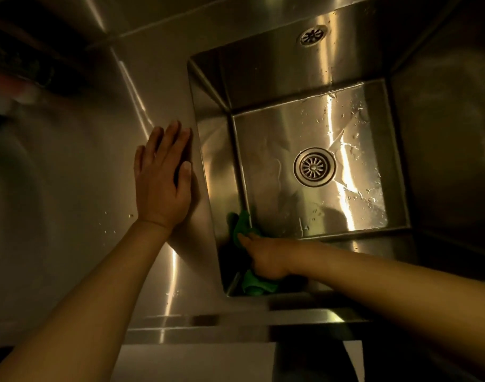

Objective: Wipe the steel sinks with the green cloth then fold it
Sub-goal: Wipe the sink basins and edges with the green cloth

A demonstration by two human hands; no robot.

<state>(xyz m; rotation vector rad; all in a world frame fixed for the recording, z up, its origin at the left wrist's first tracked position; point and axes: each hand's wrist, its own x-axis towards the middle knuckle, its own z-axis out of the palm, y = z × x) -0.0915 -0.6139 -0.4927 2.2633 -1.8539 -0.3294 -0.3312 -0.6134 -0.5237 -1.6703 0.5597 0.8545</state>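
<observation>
A deep square steel sink [266, 86] fills the right half of the view, with a round drain [314, 166] in its wet floor and an overflow grille [313, 35] on the far wall. My right hand [266, 257] is down in the sink's near-left corner, pressing a crumpled green cloth [252, 283] against the wall; cloth shows above and below the hand. My left hand [162, 175] lies flat, fingers extended, on the steel counter [84, 175] just left of the sink rim, holding nothing.
Water drops and streaks sit on the sink floor near the right wall [357, 161]. The counter's front edge [235, 321] runs below the sink. Dark blurred items [12, 78] stand at the far left behind the counter.
</observation>
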